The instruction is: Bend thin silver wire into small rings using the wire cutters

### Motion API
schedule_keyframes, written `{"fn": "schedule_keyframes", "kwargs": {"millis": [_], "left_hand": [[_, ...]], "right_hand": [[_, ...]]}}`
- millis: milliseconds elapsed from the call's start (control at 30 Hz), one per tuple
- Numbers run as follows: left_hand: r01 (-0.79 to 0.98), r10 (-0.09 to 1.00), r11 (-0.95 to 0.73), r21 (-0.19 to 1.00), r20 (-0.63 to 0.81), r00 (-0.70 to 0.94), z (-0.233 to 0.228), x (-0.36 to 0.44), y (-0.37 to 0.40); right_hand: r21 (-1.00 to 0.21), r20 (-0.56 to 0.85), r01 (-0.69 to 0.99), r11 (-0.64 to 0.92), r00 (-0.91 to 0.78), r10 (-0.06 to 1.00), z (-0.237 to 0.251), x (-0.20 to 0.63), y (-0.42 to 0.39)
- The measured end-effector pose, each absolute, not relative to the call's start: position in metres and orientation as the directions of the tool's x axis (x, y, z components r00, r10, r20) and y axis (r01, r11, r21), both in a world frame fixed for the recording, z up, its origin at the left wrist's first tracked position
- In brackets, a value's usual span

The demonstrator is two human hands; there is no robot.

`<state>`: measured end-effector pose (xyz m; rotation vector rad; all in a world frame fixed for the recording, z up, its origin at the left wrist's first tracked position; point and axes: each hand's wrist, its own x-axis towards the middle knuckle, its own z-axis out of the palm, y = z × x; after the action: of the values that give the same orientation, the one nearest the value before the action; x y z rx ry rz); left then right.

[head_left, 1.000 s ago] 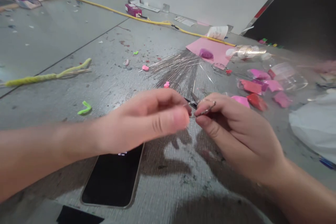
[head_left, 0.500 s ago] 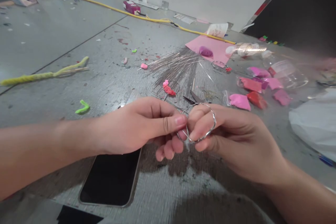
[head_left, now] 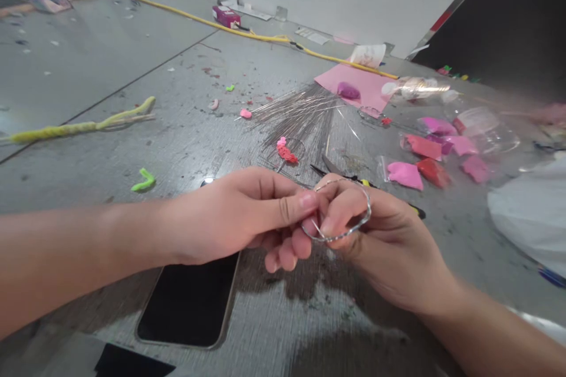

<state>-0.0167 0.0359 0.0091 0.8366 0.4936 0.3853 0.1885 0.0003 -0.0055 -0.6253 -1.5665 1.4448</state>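
A twisted silver wire ring (head_left: 366, 212) is held between my two hands above the table. My left hand (head_left: 260, 212) pinches its left side between thumb and fingers. My right hand (head_left: 375, 224) grips the lower part, with the index finger passing across the loop and a loose wire end near its tip. Behind the right hand lie pliers (head_left: 329, 166) with dark jaws, their yellow and black handles partly hidden. Just beyond the hands is a small wire piece with red and pink clay (head_left: 286, 152) on it.
A phone (head_left: 188, 300) lies below my left forearm. Loose wires (head_left: 305, 112) fan out toward a pink sheet (head_left: 371, 94). Bags of pink and red clay (head_left: 405, 175) sit at right beside a clear plastic cup (head_left: 486, 129). A fuzzy yellow-green stem (head_left: 79, 128) lies left; a yellow cable (head_left: 177, 12) crosses the back.
The right hand has turned slightly and lowered, showing more of the plier handles behind it. Both hands keep hold of the wire ring. The whole view has shifted a little.
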Motion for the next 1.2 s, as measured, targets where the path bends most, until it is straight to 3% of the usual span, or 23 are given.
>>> {"fn": "schedule_keyframes", "kwargs": {"millis": [133, 233, 400, 567, 800, 1067, 1200], "left_hand": [[-0.188, 0.555, 0.584, 0.790, -0.219, 0.802, 0.008, -0.017, 0.040], [-0.189, 0.627, 0.465, 0.865, -0.171, 0.760, 0.009, -0.017, 0.043], [-0.019, 0.779, 0.251, 0.968, -0.190, 0.598, 0.015, -0.016, 0.042], [0.104, 0.787, 0.138, 0.985, -0.173, 0.592, 0.016, -0.017, 0.038], [0.019, 0.769, 0.160, 0.987, -0.136, 0.624, 0.014, -0.015, 0.039], [0.012, 0.764, 0.217, 0.976, -0.178, 0.620, 0.007, -0.017, 0.038], [0.050, 0.774, 0.228, 0.972, -0.212, 0.597, 0.006, -0.018, 0.038]], "right_hand": [[-0.961, 0.087, -0.274, -0.026, -0.391, 0.916, -0.005, 0.185, 0.002], [-0.965, -0.092, -0.214, -0.151, -0.264, 0.960, -0.002, 0.186, 0.004], [-0.954, -0.251, -0.116, -0.278, -0.201, 0.947, 0.007, 0.192, 0.004], [-0.949, -0.284, -0.074, -0.306, -0.213, 0.935, 0.013, 0.187, 0.000], [-0.931, -0.294, -0.167, -0.325, -0.187, 0.937, 0.004, 0.182, -0.001], [-0.968, -0.242, 0.098, -0.231, -0.121, 0.963, 0.005, 0.182, -0.006], [-0.969, -0.234, 0.124, -0.215, -0.163, 0.959, 0.004, 0.181, -0.009]]}}
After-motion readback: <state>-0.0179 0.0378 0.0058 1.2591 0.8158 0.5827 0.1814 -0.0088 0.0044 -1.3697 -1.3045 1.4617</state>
